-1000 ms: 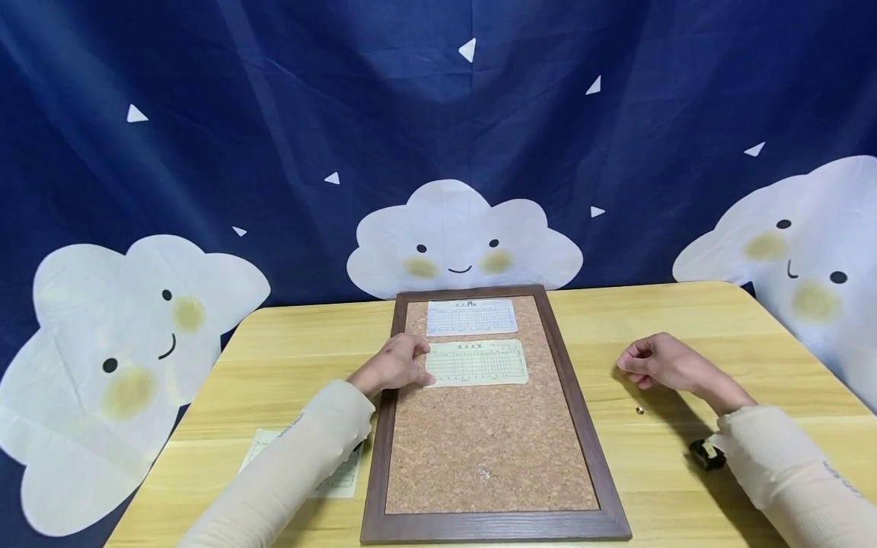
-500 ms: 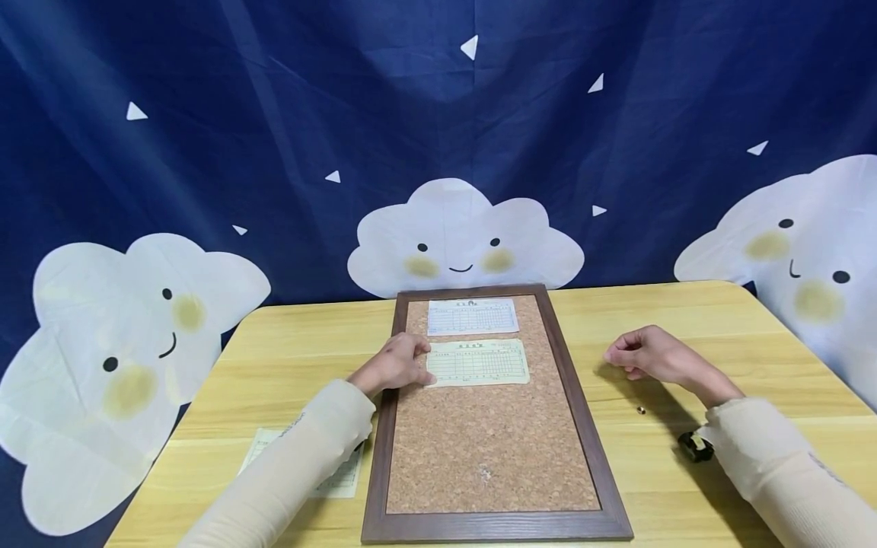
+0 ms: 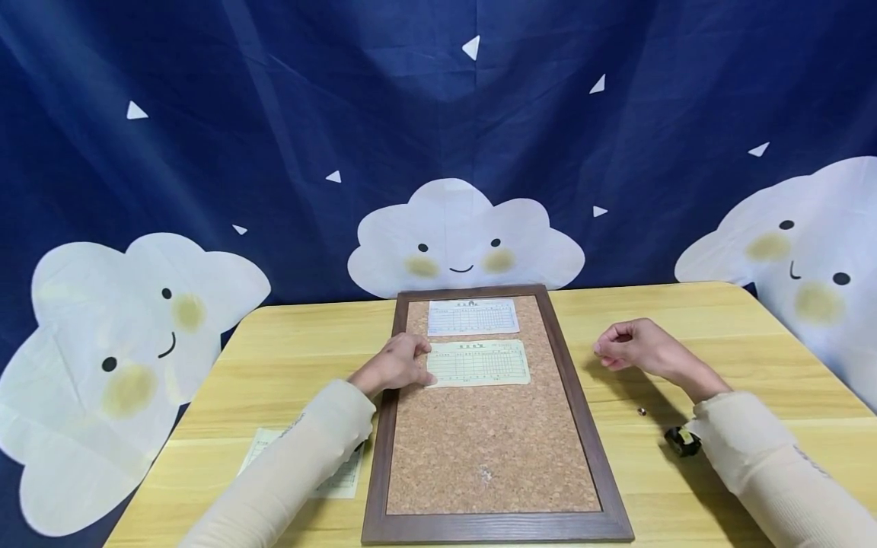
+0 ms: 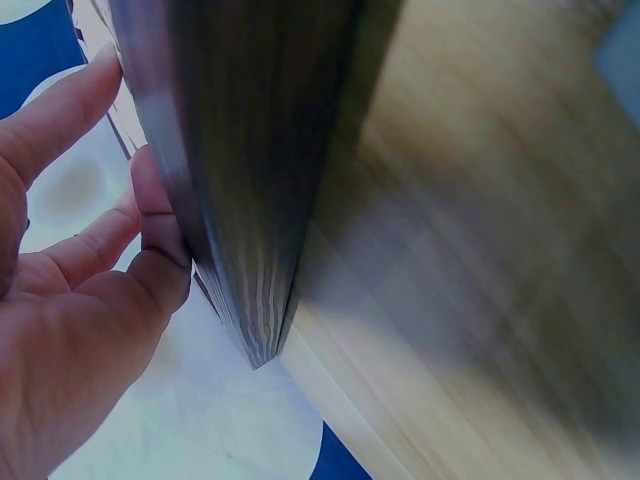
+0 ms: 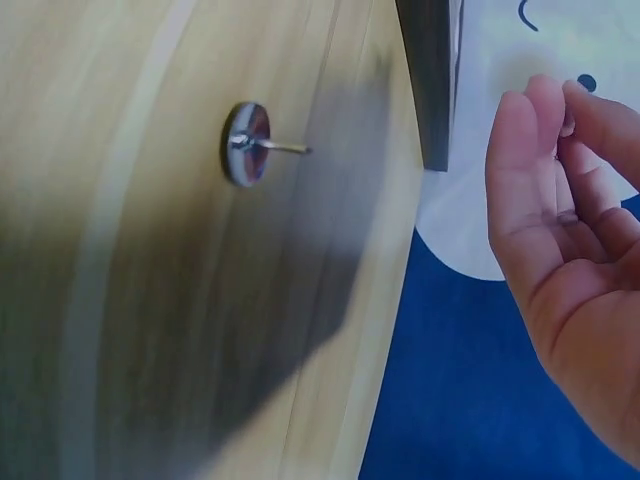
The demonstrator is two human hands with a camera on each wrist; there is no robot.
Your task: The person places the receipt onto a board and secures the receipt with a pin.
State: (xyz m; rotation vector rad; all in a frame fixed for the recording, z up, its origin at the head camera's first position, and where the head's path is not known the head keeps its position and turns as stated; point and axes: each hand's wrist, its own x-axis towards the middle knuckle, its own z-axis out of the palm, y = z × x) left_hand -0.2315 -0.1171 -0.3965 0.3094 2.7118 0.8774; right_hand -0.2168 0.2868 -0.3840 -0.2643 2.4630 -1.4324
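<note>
since a second ago, the right hand (image 3: 633, 346) has slid a little toward the corkboard (image 3: 489, 449), while the left hand (image 3: 396, 361) has stayed where it was. thumb and forefinger of the left hand are spread apart, their tips resting on the left end of the pale green slip (image 3: 479, 364), which lies flat on the upper half of the board, just below a bluish white slip (image 3: 473, 317). the right hand is poised over the table (image 3: 692, 327) to the right of the board's dark wooden frame (image 3: 582, 426), its thumb and fingertips pinched together; in the right wrist view a small rounded thing (image 5: 567, 125) shows between the tips, too small to name. behind that hand, a thumbtack (image 5: 245, 145) sits on its head on the tabletop with the pin pointing up. another greenish slip (image 3: 339, 479) lies on the table left of the board, partly covered by the left sleeve (image 3: 294, 464). a black device (image 3: 683, 441) sits at the right cuff, and a dark blue curtain (image 3: 411, 91) with smiling clouds hangs behind.
</note>
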